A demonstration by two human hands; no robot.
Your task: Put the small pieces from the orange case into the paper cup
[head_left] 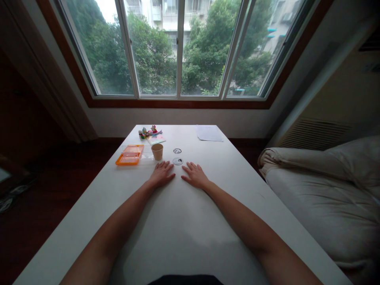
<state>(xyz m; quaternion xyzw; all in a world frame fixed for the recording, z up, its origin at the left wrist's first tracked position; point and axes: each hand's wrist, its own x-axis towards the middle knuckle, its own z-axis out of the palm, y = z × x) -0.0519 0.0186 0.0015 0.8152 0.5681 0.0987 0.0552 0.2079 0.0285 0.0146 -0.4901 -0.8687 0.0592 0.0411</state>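
Observation:
My left hand (162, 173) lies flat, palm down, on the white table (184, 221), fingers stretched out and holding nothing. My right hand (194, 174) lies flat beside it, also open and empty. Just beyond my fingertips sit two small round clear lids or dishes (177, 161), one behind the other (177, 151). A tan paper cup (157, 151) stands upright a little past my left hand. Left of the cup is an orange tray (130, 154) beside a clear plastic box.
Small colourful toy figures (148, 132) and a pastel card (156, 139) lie at the table's far left. A white sheet of paper (209, 133) lies at the far right. A bed with pale bedding (323, 186) borders the table's right side. A wide window (181, 47) faces me.

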